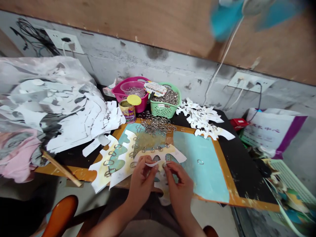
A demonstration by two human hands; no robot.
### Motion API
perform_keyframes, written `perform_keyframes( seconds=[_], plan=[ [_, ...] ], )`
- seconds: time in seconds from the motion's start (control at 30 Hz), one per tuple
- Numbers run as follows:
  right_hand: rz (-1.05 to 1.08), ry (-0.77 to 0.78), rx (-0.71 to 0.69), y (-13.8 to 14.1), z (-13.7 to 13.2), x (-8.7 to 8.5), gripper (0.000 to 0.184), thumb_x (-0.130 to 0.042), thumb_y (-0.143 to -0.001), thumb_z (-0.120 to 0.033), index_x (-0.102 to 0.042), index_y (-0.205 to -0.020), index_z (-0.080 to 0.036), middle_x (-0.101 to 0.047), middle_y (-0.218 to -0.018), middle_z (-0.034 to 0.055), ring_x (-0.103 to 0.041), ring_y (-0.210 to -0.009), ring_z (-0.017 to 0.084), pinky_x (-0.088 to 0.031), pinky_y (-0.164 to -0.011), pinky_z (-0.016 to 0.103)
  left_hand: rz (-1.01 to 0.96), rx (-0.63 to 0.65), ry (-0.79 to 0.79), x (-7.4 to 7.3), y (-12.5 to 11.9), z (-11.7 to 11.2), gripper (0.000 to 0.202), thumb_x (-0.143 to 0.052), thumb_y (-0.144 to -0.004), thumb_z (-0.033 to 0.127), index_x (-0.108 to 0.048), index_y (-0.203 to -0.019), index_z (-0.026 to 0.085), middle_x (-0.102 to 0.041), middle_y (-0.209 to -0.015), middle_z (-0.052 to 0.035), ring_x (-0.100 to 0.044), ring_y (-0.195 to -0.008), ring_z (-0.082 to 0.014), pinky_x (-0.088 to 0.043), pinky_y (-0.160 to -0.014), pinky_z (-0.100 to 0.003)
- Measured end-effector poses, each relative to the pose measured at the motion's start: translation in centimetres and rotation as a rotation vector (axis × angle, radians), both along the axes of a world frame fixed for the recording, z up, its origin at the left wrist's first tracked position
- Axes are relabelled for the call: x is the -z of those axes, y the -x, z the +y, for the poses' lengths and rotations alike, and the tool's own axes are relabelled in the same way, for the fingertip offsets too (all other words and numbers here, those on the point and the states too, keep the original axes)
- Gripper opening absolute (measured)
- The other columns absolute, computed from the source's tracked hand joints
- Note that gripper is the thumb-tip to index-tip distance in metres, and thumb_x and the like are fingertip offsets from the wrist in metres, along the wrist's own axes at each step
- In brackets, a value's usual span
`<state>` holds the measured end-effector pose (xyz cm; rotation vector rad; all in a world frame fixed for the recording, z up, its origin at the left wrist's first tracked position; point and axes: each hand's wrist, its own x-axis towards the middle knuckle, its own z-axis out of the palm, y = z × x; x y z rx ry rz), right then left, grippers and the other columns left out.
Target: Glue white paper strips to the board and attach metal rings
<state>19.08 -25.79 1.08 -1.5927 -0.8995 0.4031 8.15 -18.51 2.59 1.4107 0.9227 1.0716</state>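
My left hand (142, 179) and my right hand (179, 188) are close together over the near edge of a teal board (207, 164). Both pinch a white cut-out paper piece (155, 163) between the fingertips. My right fingertips also seem to hold a small metal ring, too small to be sure. Under and left of my hands lie several white paper pieces (116, 161) with metal rings threaded along their edges. A heap of loose metal rings (155, 125) lies on the far part of the board. One single ring (200, 161) lies alone to the right.
A green basket (165, 105) full of rings, a pink basket (134, 92) and a small tin (128, 110) stand at the back. Stacks of white cut-outs (81, 121) lie left, more (204, 120) at the back right. A wooden stick (61, 169) lies left; bags (271, 131) right.
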Motion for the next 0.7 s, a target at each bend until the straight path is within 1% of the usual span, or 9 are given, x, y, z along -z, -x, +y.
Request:
perform_keyframes(
  seconds=[0.07,0.17,0.27,0.37,0.5,0.53,0.6,0.67,0.7],
  plan=[
    [-0.008,0.003,0.007,0.0,-0.1,0.0,0.016,-0.064,-0.091,-0.034,-0.074,-0.097,-0.023,-0.073,-0.105,0.0081,-0.067,-0.097,0.024,-0.053,-0.086,0.036,0.016,-0.007,0.032,0.0,0.0,-0.2,0.016,-0.067,-0.086,0.033,-0.059,-0.082,0.019,-0.057,-0.091,-0.0025,-0.058,-0.084,-0.0165,-0.048,-0.073,-0.023],
    [0.008,0.020,0.000,0.0,-0.2,-0.1,0.016,-0.065,-0.091,-0.034,-0.074,-0.098,-0.023,-0.073,-0.104,0.0079,-0.068,-0.093,0.023,-0.054,-0.084,0.035,0.013,-0.018,0.080,-0.3,-0.1,-0.3,0.020,-0.069,-0.084,0.036,-0.059,-0.086,0.019,-0.058,-0.093,-0.0027,-0.058,-0.079,-0.0155,-0.047,-0.067,-0.022],
    [0.018,0.023,-0.005,0.1,-0.2,-0.3,0.016,-0.064,-0.091,-0.034,-0.074,-0.096,-0.023,-0.074,-0.103,0.0077,-0.069,-0.092,0.023,-0.054,-0.086,0.036,-0.005,-0.006,0.099,-0.5,-0.2,-0.4,0.022,-0.070,-0.082,0.038,-0.059,-0.085,0.019,-0.058,-0.091,-0.0018,-0.056,-0.074,-0.0139,-0.046,-0.065,-0.021],
    [0.042,0.023,0.007,0.2,0.0,-0.4,0.017,-0.066,-0.089,-0.035,-0.075,-0.095,-0.022,-0.075,-0.103,0.0083,-0.069,-0.096,0.024,-0.054,-0.088,0.036,-0.056,0.016,0.122,-0.2,-0.2,-0.6,0.024,-0.069,-0.084,0.039,-0.057,-0.089,0.019,-0.055,-0.090,0.0003,-0.053,-0.072,-0.0119,-0.047,-0.065,-0.021],
    [0.184,0.075,-0.040,-0.4,-0.3,-1.2,0.020,-0.066,-0.087,-0.037,-0.074,-0.093,-0.020,-0.076,-0.095,0.0082,-0.070,-0.087,0.023,-0.056,-0.078,0.032,-0.155,0.061,0.289,0.4,-0.4,-1.6,0.031,-0.071,-0.083,0.041,-0.052,-0.100,0.023,-0.054,-0.097,0.0013,-0.052,-0.070,-0.0109,-0.048,-0.058,-0.021],
    [0.213,0.085,-0.067,-0.8,-0.6,-1.7,0.020,-0.066,-0.086,-0.037,-0.073,-0.093,-0.019,-0.075,-0.092,0.0075,-0.070,-0.083,0.022,-0.056,-0.075,0.030,-0.197,0.085,0.318,0.5,-0.5,-2.0,0.032,-0.070,-0.084,0.041,-0.052,-0.102,0.023,-0.053,-0.100,0.0007,-0.053,-0.070,-0.0109,-0.049,-0.057,-0.021],
    [0.216,0.104,-0.117,-2.2,-1.8,-2.9,0.018,-0.068,-0.085,-0.037,-0.070,-0.090,-0.019,-0.074,-0.085,0.0054,-0.069,-0.079,0.020,-0.054,-0.070,0.027,-0.311,0.169,0.314,0.2,-0.8,-3.0,0.033,-0.068,-0.086,0.041,-0.051,-0.109,0.025,-0.052,-0.107,-0.0015,-0.054,-0.074,-0.0117,-0.051,-0.060,-0.023],
    [0.137,0.145,-0.157,-3.8,-3.4,-4.6,0.016,-0.068,-0.086,-0.037,-0.067,-0.088,-0.020,-0.071,-0.083,0.0032,-0.067,-0.079,0.018,-0.052,-0.069,0.024,-0.425,0.324,0.250,-0.3,-1.1,-4.1,0.044,-0.065,-0.085,0.050,-0.048,-0.119,0.028,-0.049,-0.116,-0.0049,-0.057,-0.085,-0.0169,-0.054,-0.068,-0.028],
    [0.066,0.158,-0.161,-4.7,-4.2,-5.5,0.015,-0.068,-0.087,-0.036,-0.067,-0.087,-0.021,-0.070,-0.083,0.0022,-0.066,-0.078,0.017,-0.051,-0.070,0.023,-0.453,0.393,0.193,-0.5,-1.3,-4.6,0.053,-0.063,-0.083,0.058,-0.044,-0.124,0.030,-0.046,-0.122,-0.0065,-0.057,-0.095,-0.0214,-0.055,-0.075,-0.033]
  ],
)
